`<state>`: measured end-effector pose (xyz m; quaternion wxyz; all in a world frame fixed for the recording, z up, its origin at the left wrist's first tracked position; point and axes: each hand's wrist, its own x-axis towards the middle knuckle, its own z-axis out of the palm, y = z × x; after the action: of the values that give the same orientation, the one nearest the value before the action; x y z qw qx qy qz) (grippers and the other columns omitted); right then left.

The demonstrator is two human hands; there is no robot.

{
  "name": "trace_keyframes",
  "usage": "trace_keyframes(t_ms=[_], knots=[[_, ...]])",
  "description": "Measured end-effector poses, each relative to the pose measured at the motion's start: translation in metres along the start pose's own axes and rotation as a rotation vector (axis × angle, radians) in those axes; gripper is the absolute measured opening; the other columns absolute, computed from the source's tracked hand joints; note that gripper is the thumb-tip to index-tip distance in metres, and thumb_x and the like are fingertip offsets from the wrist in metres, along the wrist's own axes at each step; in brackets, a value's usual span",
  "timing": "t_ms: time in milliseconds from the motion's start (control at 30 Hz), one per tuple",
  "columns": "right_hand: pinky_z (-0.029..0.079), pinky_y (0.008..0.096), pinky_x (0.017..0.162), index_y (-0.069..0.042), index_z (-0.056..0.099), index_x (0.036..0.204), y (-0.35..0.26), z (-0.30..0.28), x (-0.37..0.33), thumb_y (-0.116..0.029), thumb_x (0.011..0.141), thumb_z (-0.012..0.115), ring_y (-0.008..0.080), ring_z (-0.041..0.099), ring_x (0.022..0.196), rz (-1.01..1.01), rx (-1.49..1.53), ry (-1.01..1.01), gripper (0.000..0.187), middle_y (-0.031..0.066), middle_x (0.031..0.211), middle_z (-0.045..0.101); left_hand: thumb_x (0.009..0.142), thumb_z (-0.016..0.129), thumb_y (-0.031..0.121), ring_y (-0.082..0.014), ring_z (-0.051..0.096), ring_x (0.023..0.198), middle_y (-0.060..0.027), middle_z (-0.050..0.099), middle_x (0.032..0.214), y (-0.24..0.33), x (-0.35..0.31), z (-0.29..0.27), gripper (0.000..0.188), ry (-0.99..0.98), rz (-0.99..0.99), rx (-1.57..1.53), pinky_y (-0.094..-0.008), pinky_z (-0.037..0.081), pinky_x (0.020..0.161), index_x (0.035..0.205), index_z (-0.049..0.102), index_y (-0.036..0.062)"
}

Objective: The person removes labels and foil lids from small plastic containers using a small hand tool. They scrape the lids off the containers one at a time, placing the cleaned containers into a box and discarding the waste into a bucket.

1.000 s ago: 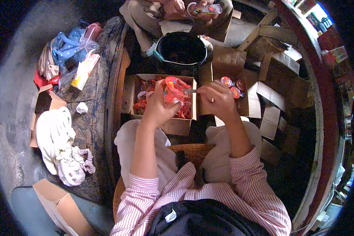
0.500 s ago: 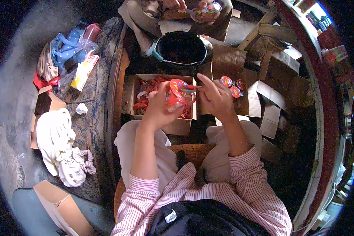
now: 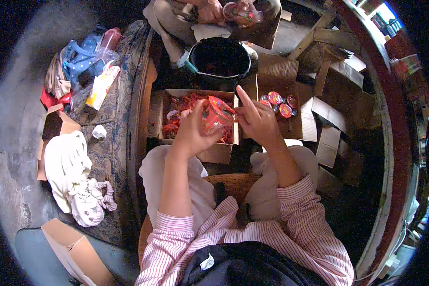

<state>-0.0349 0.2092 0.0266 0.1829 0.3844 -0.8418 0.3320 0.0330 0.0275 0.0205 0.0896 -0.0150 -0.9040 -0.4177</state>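
My left hand [image 3: 191, 129] is wrapped round a clear plastic cup with red printing [image 3: 216, 114], tilted above the cardboard box [image 3: 230, 153] before my knees. The fingers and thumb of my right hand [image 3: 259, 120] pinch together at the cup's right edge, the index finger stretched forward. A small red piece shows at those fingertips; whether it is a tool or part of the cup's wrapping I cannot make out. Crumpled red wrappers [image 3: 190, 101] fill much of the box beneath.
Round lidded cups [image 3: 274, 98] sit in a second box to the right. Beyond is a black bucket [image 3: 219, 75]; a co-worker's hands [image 3: 210, 11] hold a clear container [image 3: 243, 16]. Flattened cardboard [image 3: 329, 114] lies far right. Bags [image 3: 83, 62] and white cloth [image 3: 69, 164] lie left.
The cup has turned in my left hand, so its round red top faces me less. My right fingers have come closer to its edge. The co-worker's hands and container have shifted.
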Motion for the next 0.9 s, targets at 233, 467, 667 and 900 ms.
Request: trace_keyframes(t_ms=[233,467,667,900], knots=[[0.050,0.0293,0.056,-0.003,0.040,0.127,0.003,0.003,-0.004,0.001,0.066,0.064,0.0196,0.060,0.062,-0.070,0.002,-0.025,0.067,0.0084,0.072,0.061,0.062,0.071,0.030,-0.0371,0.044,0.103,-0.0182,0.050,0.114,-0.008,-0.003,0.002,0.075,-0.039,-0.022,-0.148,-0.0435,0.035,0.092,0.124,0.035,0.0063],[0.050,0.0293,0.055,-0.003,0.041,0.126,0.001,0.004,-0.007,0.003,0.066,0.065,0.0191,0.060,0.061,-0.122,0.048,0.025,0.065,0.0082,0.072,0.060,0.064,0.070,0.026,-0.0295,0.041,0.115,-0.0170,0.047,0.121,-0.012,-0.007,0.003,0.077,-0.103,-0.111,-0.363,-0.0370,0.032,0.098,0.126,0.032,0.0003],[0.051,0.0294,0.056,-0.002,0.041,0.126,0.004,0.007,-0.010,0.004,0.065,0.065,0.0191,0.061,0.063,-0.124,0.075,0.010,0.066,0.0090,0.074,0.062,0.069,0.066,0.020,-0.0223,0.034,0.123,-0.0157,0.037,0.131,-0.021,-0.006,0.002,0.077,-0.279,-0.183,-0.581,-0.0325,0.027,0.102,0.132,0.027,-0.0022],[0.050,0.0300,0.057,-0.001,0.039,0.127,0.000,-0.001,-0.009,0.003,0.063,0.067,0.0207,0.061,0.066,-0.129,0.134,0.006,0.069,0.0090,0.075,0.062,0.074,0.061,0.018,-0.0226,0.034,0.123,-0.0134,0.033,0.134,-0.028,-0.005,0.003,0.073,-0.435,-0.432,-0.835,-0.0317,0.027,0.101,0.135,0.024,0.0009]])
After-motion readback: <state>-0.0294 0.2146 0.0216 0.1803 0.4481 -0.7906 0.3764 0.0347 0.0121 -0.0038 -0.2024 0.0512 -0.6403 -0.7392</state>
